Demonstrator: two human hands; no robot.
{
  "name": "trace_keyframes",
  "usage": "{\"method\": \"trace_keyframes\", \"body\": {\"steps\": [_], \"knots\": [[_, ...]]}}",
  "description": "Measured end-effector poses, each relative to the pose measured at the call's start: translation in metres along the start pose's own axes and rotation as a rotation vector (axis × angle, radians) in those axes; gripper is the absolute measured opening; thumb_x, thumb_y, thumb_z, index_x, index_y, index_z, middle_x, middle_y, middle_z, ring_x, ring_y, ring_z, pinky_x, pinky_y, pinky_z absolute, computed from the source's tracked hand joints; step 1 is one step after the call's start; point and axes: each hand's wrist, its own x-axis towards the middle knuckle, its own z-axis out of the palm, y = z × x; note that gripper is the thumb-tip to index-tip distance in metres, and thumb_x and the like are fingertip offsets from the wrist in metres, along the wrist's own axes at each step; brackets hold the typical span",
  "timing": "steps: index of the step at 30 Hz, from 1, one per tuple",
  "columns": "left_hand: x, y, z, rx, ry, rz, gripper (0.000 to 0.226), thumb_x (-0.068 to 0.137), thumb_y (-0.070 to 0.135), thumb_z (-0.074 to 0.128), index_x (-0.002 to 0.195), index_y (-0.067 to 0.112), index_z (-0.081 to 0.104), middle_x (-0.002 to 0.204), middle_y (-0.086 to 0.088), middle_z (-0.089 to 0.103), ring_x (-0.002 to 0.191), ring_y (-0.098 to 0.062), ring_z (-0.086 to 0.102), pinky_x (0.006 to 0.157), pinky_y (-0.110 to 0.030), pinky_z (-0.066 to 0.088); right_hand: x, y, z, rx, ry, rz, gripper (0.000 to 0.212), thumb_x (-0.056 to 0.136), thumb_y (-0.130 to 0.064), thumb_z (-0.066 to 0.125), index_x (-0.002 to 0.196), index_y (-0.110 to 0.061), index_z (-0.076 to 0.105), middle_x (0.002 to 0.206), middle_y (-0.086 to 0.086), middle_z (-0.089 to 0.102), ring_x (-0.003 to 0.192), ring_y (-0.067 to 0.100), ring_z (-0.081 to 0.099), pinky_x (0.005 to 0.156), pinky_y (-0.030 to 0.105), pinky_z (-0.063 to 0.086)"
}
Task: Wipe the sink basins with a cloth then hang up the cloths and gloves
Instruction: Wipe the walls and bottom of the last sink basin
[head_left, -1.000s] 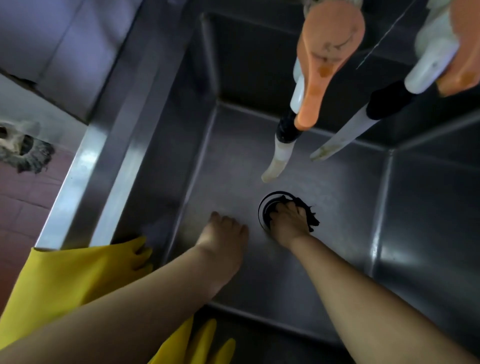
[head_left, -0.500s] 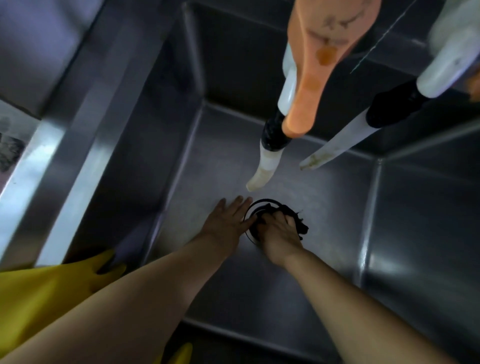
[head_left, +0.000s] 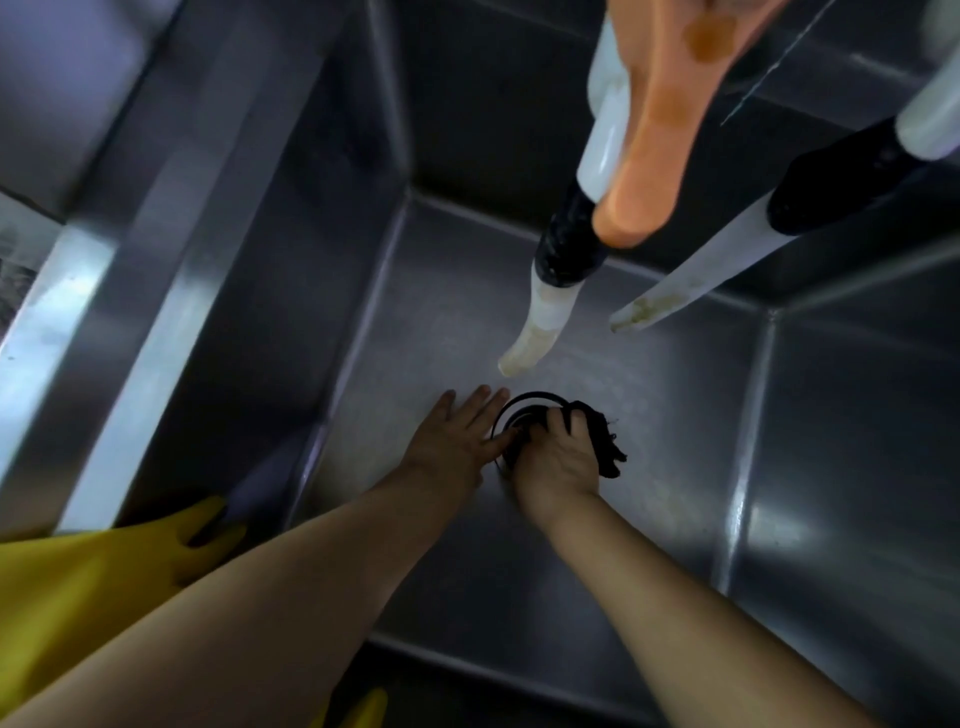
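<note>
Low in the middle of the frame, the right hand grips a dark cloth, its fingers curled over the bunched fabric and pressing it onto the drain in the floor of the sink basin. The cloth sits over the right side of the drain ring and sticks out to the right of the knuckles, so most of the basin floor not yet under it lies to the right and toward the bottom of the frame.

The left hand lies flat just left of the drain, fingers straight and spread, holding nothing; one fingertip touches the ring's left edge. It looks like a brace, so the right hand is the one placed to carry the wipe outward.

Yellow gloves lie draped over the sink's near rim at lower left, well apart from both hands. Two taps hang over the basin at upper right.
</note>
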Motion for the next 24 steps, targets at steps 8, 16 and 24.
{"method": "trace_keyframes", "body": {"steps": [8,16,24], "knots": [[0.003,0.001,0.007,0.005,0.020,-0.014,0.069,0.099,0.032,0.038,0.150,0.030,-0.008,0.154,-0.009,-0.029,0.143,-0.028,-0.022,0.116,-0.048,-0.005,0.001,0.012,0.013,0.641,-0.017,0.146,0.032,0.095,-0.020,0.045,0.124,-0.017,0.057,0.147,0.007,0.029,0.140,0.031,0.004,0.116,0.031,0.003],[0.004,0.001,0.008,0.004,0.030,-0.022,0.074,0.097,0.035,0.041,0.149,0.029,-0.010,0.154,-0.009,-0.029,0.143,-0.028,-0.022,0.115,-0.048,-0.006,-0.007,0.016,0.024,0.570,0.080,-0.041,0.040,0.096,-0.022,0.038,0.132,-0.031,0.052,0.141,-0.008,0.042,0.133,0.031,0.020,0.115,0.036,-0.014],[-0.001,0.005,0.001,0.036,-0.003,-0.027,0.071,0.099,0.035,0.038,0.149,0.028,-0.011,0.153,-0.009,-0.031,0.142,-0.029,-0.024,0.116,-0.048,-0.006,-0.002,0.008,0.003,0.172,-0.077,0.012,0.054,0.093,-0.036,0.047,0.144,-0.020,0.037,0.151,0.005,0.030,0.142,0.035,0.003,0.110,0.047,-0.018]]}}
